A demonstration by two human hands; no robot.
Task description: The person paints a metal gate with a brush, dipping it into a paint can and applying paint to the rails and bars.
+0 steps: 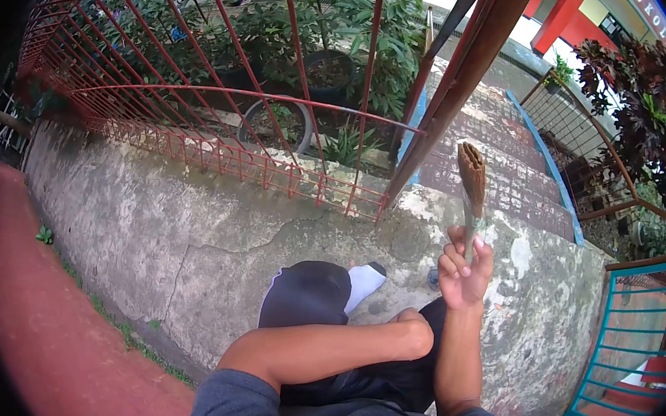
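Note:
My right hand [465, 274] is raised over the concrete, its fingers wrapped round the thin greyish handle of what looks like a paintbrush [473, 176]. The brush stands upright, with its brown, rough, split head at the top. Across my lap lies my left forearm. At its end my left hand [411, 324] is bent in and curled closed near my right knee; its fingers are mostly hidden, and I cannot see anything in it. Below the hands are my dark-clad knee [309, 293] and a white-and-dark sock or shoe [366, 286].
A red metal fence [260, 95] with a leaning post [448, 79] borders the worn concrete ledge [217, 242]. Plants grow behind it, among tyre-like rings [277, 126]. Steps [501, 138] with blue edges lie to the right, near a teal gate [637, 332]. Red ground [66, 326] is at left.

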